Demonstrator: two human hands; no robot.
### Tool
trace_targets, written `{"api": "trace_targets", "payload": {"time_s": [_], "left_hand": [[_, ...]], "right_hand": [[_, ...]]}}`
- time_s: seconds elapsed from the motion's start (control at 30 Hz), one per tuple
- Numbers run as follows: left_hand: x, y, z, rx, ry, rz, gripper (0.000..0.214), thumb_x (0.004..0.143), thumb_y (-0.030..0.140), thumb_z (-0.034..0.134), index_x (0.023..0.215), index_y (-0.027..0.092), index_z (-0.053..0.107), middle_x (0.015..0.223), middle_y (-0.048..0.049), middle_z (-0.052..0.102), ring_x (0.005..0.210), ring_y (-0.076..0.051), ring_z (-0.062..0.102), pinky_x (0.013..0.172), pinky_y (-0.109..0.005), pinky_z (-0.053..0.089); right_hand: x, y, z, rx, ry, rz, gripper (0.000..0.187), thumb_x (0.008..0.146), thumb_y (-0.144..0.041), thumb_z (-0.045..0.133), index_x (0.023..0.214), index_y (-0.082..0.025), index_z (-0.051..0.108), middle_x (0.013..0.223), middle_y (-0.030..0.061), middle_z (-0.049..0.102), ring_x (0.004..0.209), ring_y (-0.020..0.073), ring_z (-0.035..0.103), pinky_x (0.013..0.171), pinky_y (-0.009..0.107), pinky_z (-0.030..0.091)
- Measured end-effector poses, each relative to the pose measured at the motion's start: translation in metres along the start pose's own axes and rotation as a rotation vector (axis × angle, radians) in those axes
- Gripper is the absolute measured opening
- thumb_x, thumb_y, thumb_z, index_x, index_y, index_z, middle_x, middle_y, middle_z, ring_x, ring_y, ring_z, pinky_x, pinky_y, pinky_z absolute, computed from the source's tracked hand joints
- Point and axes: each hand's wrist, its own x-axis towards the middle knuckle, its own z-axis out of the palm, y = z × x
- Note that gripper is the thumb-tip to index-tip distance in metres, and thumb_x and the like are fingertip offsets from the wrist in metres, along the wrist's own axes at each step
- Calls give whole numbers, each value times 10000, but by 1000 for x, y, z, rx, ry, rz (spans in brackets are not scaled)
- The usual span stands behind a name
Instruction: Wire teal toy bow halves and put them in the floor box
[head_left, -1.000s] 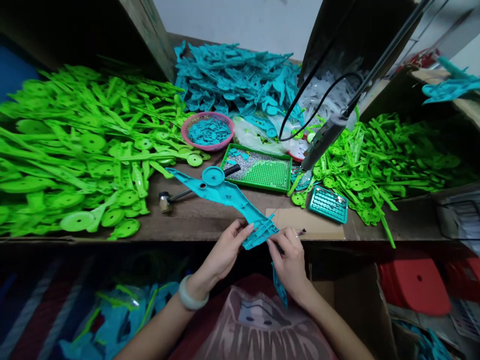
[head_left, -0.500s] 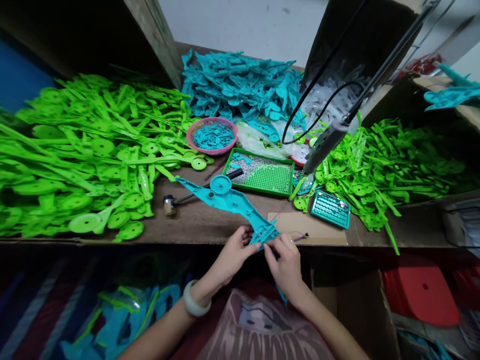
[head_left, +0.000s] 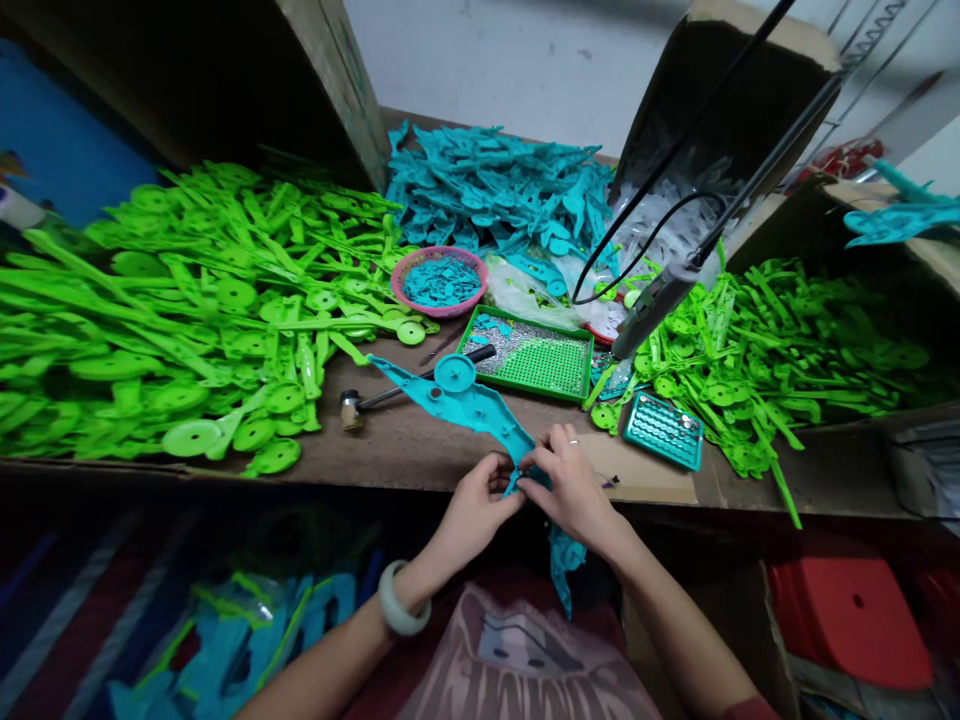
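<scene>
A long teal plastic part with a round disc at its far end slants across the table edge toward me. My left hand grips its near section from the left, fingers curled under it. From the right, my right hand pinches at the same spot, thumb and fingertips close together; whether a small piece is between them I cannot make out. The part's lower end shows below my right wrist, over my lap. Past the part lies a hammer with a dark handle.
Green plastic parts are heaped at left, with another green heap at right. Teal parts pile up behind. A pink basket, a green tray of tiny metal pieces and a small teal tray stand between.
My right hand has shifted up and turned over the part. The part's near end has swung lower, showing more below my right wrist. The whole view has shifted slightly.
</scene>
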Motion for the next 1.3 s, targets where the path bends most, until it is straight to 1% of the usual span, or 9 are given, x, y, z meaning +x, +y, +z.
{"api": "trace_targets", "payload": {"time_s": [0.13,0.3,0.47,0.6,0.73,0.83,1.07,1.23,1.3], "left_hand": [[-1,1,-1,9,25,-6,282,678,300,677,918,178,593,943,-53,677,844,-204,630,772,-337,521],[0,-3,-5,46,-36,-23,298,708,324,708,943,177,598,956,-62,689,885,-225,644,853,-384,504],[3,-13,-6,72,-81,30,262,768,312,647,982,185,566,986,-62,680,930,-233,645,849,-382,515],[6,-22,0,218,13,73,329,725,226,628,1034,202,518,930,-36,661,886,-235,641,804,-371,514],[6,-28,7,273,112,88,275,752,182,564,1010,213,473,899,-36,658,843,-245,648,771,-375,501],[6,-30,11,311,159,126,347,789,204,569,1118,199,460,961,-75,671,898,-277,659,792,-400,508],[13,-28,12,360,116,269,343,834,167,537,1175,200,559,1103,-106,672,1030,-278,643,925,-413,496],[21,-30,8,342,54,302,393,775,125,531,1161,178,582,1131,-113,676,1052,-280,639,945,-417,494],[23,-31,7,331,8,313,375,784,139,539,1154,179,589,1130,-106,683,1042,-279,645,937,-418,500]], "right_hand": [[-1,-2,5,86,84,18,74,840,-125,649,828,-197,634,905,40,479,907,210,476,782,331,443],[5,7,1,261,343,107,59,909,-177,536,867,-181,576,950,56,466,907,186,526,784,311,468],[16,13,4,236,251,54,104,926,-186,491,836,-193,543,886,43,550,811,158,562,699,264,452],[20,10,17,294,130,62,141,927,-219,492,788,-205,504,730,-12,554,671,131,544,623,232,420],[20,12,21,388,183,134,134,915,-251,510,792,-199,526,729,-6,572,668,131,555,619,231,431],[20,17,18,497,140,117,120,897,-272,556,805,-195,566,722,-11,585,668,130,569,623,233,446],[19,23,25,829,266,280,133,887,-337,567,883,-205,552,801,4,618,627,136,640,577,255,516],[18,20,24,783,203,144,115,908,-312,578,901,-201,609,896,39,680,747,156,693,735,309,575],[23,17,19,888,279,104,75,920,-283,583,909,-209,589,950,42,693,815,171,717,773,334,587]]}}
